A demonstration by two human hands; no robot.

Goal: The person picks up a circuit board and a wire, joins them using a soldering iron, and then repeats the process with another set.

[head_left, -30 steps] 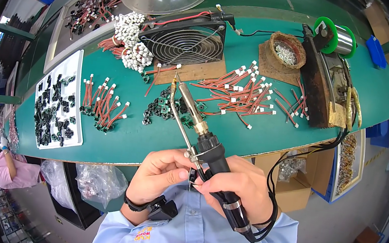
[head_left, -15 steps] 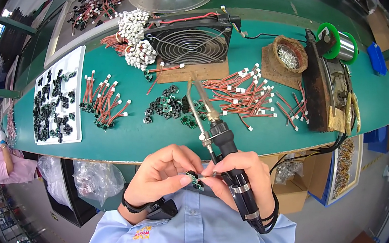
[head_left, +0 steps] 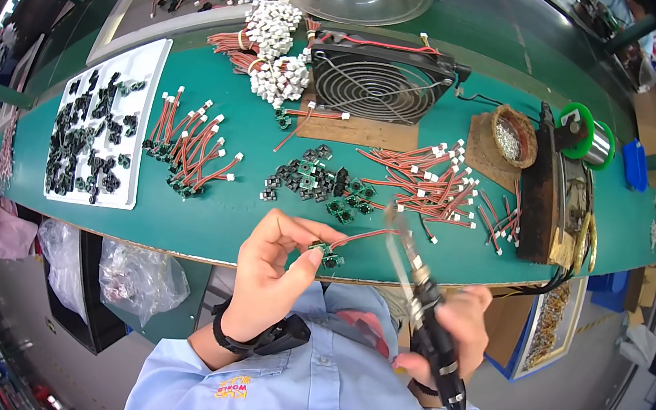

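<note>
Near the front edge of the bench, my left hand (head_left: 271,272) pinches a small green circuit board (head_left: 329,259) between thumb and fingers. Red wires (head_left: 361,237) run from that board toward the upper right; whether a white plug ends them is not visible. To the right, my right hand (head_left: 467,325), blurred by motion, is closed around the black handle of a soldering iron (head_left: 435,333) with a thin tube along its side. The iron's tip points up and away, apart from the board. Beyond my hands lie loose green boards with black parts (head_left: 303,177).
Wired boards (head_left: 191,155) lie left, beside a white tray (head_left: 134,181) of small boards. A black fan (head_left: 380,84) stands at the back, near bundled white-plug wires (head_left: 278,80). Loose red wires (head_left: 429,181), a round bowl (head_left: 514,138) and a solder spool (head_left: 586,134) sit right.
My right hand and the soldering iron have moved right, away from my left hand. The red wires now show stretching out from the held board. The whole view has shifted somewhat.
</note>
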